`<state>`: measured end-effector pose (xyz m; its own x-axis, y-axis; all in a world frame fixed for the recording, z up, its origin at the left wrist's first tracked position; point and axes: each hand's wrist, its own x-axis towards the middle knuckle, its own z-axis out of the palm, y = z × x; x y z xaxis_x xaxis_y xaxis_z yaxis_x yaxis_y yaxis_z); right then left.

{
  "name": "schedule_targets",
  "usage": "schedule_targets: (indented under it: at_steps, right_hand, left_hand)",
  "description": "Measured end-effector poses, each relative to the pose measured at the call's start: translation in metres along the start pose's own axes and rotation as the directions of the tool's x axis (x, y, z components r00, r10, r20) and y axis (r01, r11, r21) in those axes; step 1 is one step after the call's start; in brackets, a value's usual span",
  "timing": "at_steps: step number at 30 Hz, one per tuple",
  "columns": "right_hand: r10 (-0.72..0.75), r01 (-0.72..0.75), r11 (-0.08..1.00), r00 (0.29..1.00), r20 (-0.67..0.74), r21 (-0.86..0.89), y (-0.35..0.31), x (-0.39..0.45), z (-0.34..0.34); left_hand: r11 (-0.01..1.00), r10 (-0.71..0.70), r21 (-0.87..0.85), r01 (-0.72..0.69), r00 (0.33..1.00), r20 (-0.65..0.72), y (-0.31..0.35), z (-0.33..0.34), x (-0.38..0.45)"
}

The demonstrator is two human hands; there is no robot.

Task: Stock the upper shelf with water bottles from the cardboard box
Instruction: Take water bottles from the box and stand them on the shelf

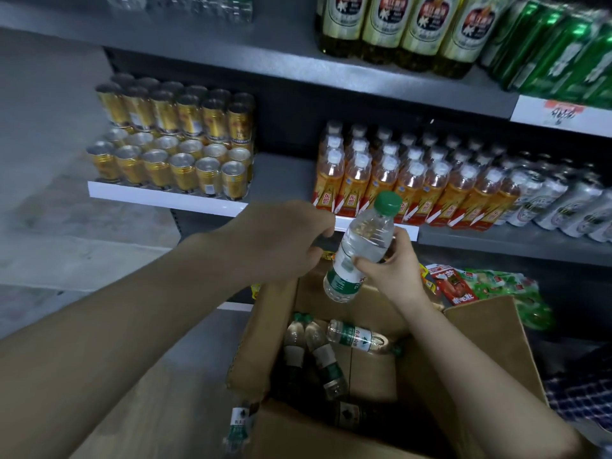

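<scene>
Left hand [284,240] curled empty beside green-capped, green-labelled water bottle [359,253] gripped by right hand [387,263].

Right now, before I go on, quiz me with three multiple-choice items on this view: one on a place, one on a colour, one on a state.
1. Where is the held water bottle?
A. above the cardboard box
B. on the top shelf
C. on the floor

2. What colour is its cap?
A. white
B. red
C. green

3. What is the right hand doing?
A. hanging free
B. gripping the bottle
C. pressing a box flap

Answers: 1 A, it hangs over the open box; 2 C, the cap shows green; 3 B, fingers and thumb wrap its middle.
</scene>
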<state>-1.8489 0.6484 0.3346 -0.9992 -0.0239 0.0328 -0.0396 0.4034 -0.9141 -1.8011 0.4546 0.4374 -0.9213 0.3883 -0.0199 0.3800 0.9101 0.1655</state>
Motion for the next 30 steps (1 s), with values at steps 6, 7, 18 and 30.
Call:
schedule_targets:
  at_steps: [6, 7, 18, 30]
  right_hand:
    - [-0.055, 0.055, 0.998, 0.998, 0.004, 0.017, -0.034, 0.009, 0.014]
    - [-0.061, 0.061, 0.998, 0.998, 0.006, 0.013, -0.039, 0.010, 0.018]
    - [-0.098, 0.098, 0.995, 0.995, 0.004, 0.019, -0.110, 0.008, 0.078]
    - [-0.125, 0.129, 0.991, 0.988, -0.086, 0.037, -0.183, 0.002, 0.166]
  left_hand:
    - [1.000, -0.005, -0.013, 0.004, 0.996, -0.091, -0.021, -0.014, -0.017]
    - [1.000, -0.006, 0.002, 0.007, 0.995, -0.095, -0.027, -0.016, -0.019]
    - [0.999, -0.021, 0.020, 0.025, 0.983, -0.180, -0.099, -0.047, -0.061]
    - [0.994, 0.010, 0.107, 0.002, 0.994, -0.105, -0.201, -0.090, -0.108]
